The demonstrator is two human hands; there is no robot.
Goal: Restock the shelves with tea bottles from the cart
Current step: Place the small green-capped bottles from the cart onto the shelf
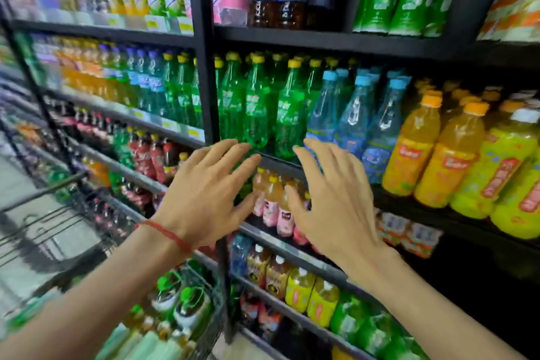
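The left hand [204, 193] and right hand [333, 202] are held open at frame centre, fingers spread, nothing gripped, before the shelf edge [280, 161]. A narrow gap is left between them. Tea bottles [181, 301] are seen in the cart [211, 327], lower left.

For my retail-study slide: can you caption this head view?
Open and empty, the left hand and right hand reach toward green bottles on the shelf; stocked cart below left.

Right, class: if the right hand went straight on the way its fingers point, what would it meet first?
The right hand would likely meet the front green bottle first; depth is unclear.
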